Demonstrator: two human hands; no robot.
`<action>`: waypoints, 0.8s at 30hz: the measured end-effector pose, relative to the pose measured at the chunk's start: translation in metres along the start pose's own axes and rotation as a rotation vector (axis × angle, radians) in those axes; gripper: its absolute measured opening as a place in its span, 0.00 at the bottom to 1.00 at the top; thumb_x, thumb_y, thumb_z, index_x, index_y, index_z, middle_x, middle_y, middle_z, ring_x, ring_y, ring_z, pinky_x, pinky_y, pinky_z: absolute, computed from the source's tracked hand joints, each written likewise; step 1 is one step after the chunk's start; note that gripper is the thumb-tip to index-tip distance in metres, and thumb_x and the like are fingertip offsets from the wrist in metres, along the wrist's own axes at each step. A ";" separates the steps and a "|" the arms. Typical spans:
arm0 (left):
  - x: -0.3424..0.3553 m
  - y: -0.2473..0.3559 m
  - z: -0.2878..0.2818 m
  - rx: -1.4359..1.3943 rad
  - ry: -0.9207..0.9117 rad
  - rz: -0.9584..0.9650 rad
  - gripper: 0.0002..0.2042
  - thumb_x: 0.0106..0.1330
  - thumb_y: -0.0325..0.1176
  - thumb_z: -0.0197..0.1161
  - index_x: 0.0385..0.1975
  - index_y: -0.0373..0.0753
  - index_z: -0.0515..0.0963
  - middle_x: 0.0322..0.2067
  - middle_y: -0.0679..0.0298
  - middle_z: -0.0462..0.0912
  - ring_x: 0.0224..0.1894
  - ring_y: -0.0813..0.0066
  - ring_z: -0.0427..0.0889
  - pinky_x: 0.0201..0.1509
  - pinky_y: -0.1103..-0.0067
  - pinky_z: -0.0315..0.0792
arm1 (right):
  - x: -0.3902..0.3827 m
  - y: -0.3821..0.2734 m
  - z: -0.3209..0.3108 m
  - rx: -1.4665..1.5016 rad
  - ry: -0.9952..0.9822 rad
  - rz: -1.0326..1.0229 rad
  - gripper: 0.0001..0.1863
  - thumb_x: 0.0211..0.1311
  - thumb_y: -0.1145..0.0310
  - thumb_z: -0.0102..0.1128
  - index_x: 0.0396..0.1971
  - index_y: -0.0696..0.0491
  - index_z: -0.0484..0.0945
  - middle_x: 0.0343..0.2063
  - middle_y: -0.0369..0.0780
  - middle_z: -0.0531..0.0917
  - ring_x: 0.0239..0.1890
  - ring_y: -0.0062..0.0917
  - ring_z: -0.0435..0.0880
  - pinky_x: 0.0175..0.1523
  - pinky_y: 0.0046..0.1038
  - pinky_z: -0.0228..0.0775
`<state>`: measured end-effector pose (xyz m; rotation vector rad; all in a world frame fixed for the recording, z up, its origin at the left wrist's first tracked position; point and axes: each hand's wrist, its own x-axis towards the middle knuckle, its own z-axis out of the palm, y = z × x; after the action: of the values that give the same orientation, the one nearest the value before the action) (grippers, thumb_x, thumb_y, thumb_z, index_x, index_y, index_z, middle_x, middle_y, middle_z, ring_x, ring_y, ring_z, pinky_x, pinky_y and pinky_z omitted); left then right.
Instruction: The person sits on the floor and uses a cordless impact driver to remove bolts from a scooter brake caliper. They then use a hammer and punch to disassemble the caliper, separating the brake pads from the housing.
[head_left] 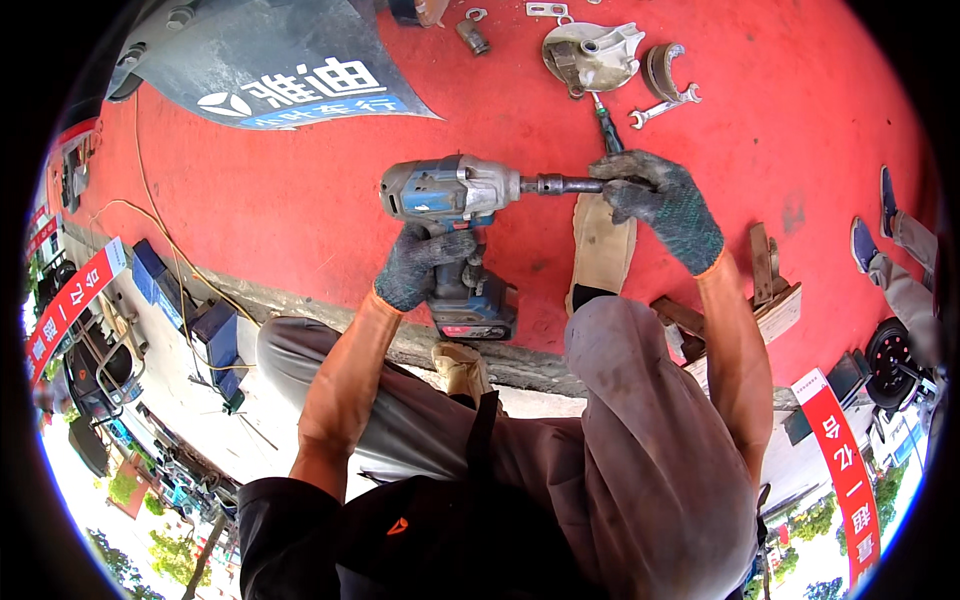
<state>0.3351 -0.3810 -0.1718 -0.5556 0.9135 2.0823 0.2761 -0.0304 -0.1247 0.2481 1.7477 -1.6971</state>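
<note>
My left hand (420, 265), in a dark grey glove, grips the handle of a blue and grey cordless impact wrench (430, 190) with a battery at its base. My gloved right hand (670, 210) closes on the far end of the dark socket extension (550, 184) on the wrench's nose. Beyond it, a green-handled screwdriver (607, 130) lies by a metal hub plate (590, 60), a curved brake shoe (660, 70) and an open-ended spanner (665, 106).
A grey panel (210, 60) fills the upper left of the red floor (260, 180). A small metal cylinder (473, 37) lies further back. Wooden pieces (760, 290) sit beside my right knee. Blue boxes (215, 335) and orange cables are on the left. Another person's legs (895, 270) show at right.
</note>
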 end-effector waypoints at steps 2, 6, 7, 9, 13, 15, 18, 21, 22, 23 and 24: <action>0.000 0.002 0.002 0.017 -0.013 -0.008 0.19 0.65 0.24 0.68 0.56 0.35 0.76 0.42 0.59 0.83 0.37 0.69 0.84 0.36 0.71 0.83 | 0.001 0.004 0.004 -0.015 -0.001 -0.048 0.14 0.69 0.74 0.66 0.52 0.59 0.85 0.36 0.32 0.83 0.36 0.13 0.80 0.42 0.21 0.75; 0.003 -0.002 -0.005 0.236 0.042 -0.005 0.19 0.64 0.24 0.70 0.55 0.36 0.76 0.43 0.63 0.82 0.37 0.74 0.83 0.38 0.75 0.82 | 0.005 0.008 -0.002 0.033 -0.049 0.052 0.14 0.67 0.76 0.66 0.52 0.59 0.85 0.38 0.34 0.84 0.39 0.15 0.82 0.46 0.22 0.77; 0.002 -0.004 -0.006 0.241 0.058 -0.009 0.20 0.64 0.23 0.71 0.55 0.37 0.77 0.43 0.64 0.82 0.37 0.75 0.83 0.38 0.76 0.81 | 0.006 0.008 0.002 0.004 -0.041 0.009 0.14 0.67 0.76 0.66 0.51 0.59 0.85 0.39 0.34 0.84 0.40 0.16 0.82 0.47 0.22 0.78; 0.002 -0.004 0.000 0.252 0.090 -0.009 0.20 0.63 0.22 0.71 0.55 0.37 0.77 0.43 0.66 0.83 0.37 0.77 0.83 0.39 0.77 0.81 | 0.008 0.006 0.005 -0.055 -0.030 -0.064 0.14 0.67 0.77 0.66 0.51 0.59 0.85 0.40 0.34 0.85 0.41 0.16 0.82 0.48 0.23 0.78; 0.003 -0.016 -0.001 0.306 0.095 0.019 0.21 0.62 0.21 0.72 0.55 0.37 0.77 0.44 0.66 0.83 0.38 0.77 0.83 0.39 0.78 0.81 | 0.011 0.006 0.012 -0.048 -0.006 -0.050 0.15 0.66 0.79 0.65 0.52 0.61 0.83 0.39 0.37 0.86 0.38 0.18 0.84 0.46 0.24 0.80; 0.006 -0.023 0.002 0.461 0.094 0.096 0.20 0.62 0.21 0.71 0.54 0.37 0.77 0.43 0.65 0.83 0.37 0.76 0.84 0.38 0.77 0.82 | 0.012 0.001 0.016 -0.032 0.003 -0.043 0.16 0.66 0.79 0.64 0.53 0.61 0.82 0.38 0.38 0.85 0.37 0.19 0.84 0.44 0.24 0.80; -0.001 -0.029 0.010 0.111 0.123 0.003 0.19 0.62 0.21 0.71 0.53 0.36 0.77 0.42 0.64 0.83 0.34 0.74 0.84 0.35 0.75 0.82 | 0.017 -0.005 0.018 -0.035 -0.005 -0.084 0.16 0.67 0.77 0.65 0.54 0.60 0.82 0.39 0.37 0.86 0.38 0.17 0.84 0.46 0.23 0.79; 0.006 -0.027 -0.001 0.078 0.194 0.041 0.19 0.61 0.22 0.72 0.52 0.36 0.77 0.39 0.62 0.84 0.31 0.73 0.84 0.32 0.73 0.83 | 0.032 0.004 0.001 0.248 0.004 -0.030 0.18 0.67 0.71 0.68 0.55 0.57 0.82 0.40 0.34 0.86 0.43 0.16 0.82 0.49 0.24 0.79; 0.006 -0.027 -0.008 0.085 0.209 0.043 0.19 0.61 0.23 0.72 0.52 0.36 0.77 0.39 0.62 0.84 0.31 0.72 0.84 0.32 0.73 0.83 | 0.036 0.015 -0.008 0.180 0.169 -0.059 0.19 0.67 0.70 0.68 0.56 0.57 0.82 0.41 0.35 0.86 0.42 0.16 0.82 0.49 0.24 0.78; 0.007 -0.019 -0.006 0.040 0.206 0.022 0.21 0.61 0.23 0.72 0.54 0.38 0.75 0.40 0.62 0.82 0.31 0.73 0.83 0.31 0.73 0.82 | 0.040 0.021 -0.014 0.112 0.334 -0.085 0.20 0.67 0.69 0.68 0.57 0.57 0.81 0.41 0.35 0.86 0.42 0.16 0.82 0.48 0.24 0.78; 0.009 -0.018 -0.010 0.013 0.216 0.029 0.21 0.61 0.23 0.71 0.54 0.38 0.74 0.41 0.62 0.82 0.31 0.73 0.83 0.30 0.72 0.82 | 0.045 0.025 -0.022 0.044 0.499 -0.121 0.21 0.67 0.68 0.68 0.58 0.57 0.80 0.41 0.35 0.85 0.41 0.17 0.81 0.47 0.25 0.78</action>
<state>0.3444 -0.3762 -0.1912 -0.7760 1.0624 2.0682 0.2495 -0.0207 -0.1731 0.6423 2.1153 -1.8734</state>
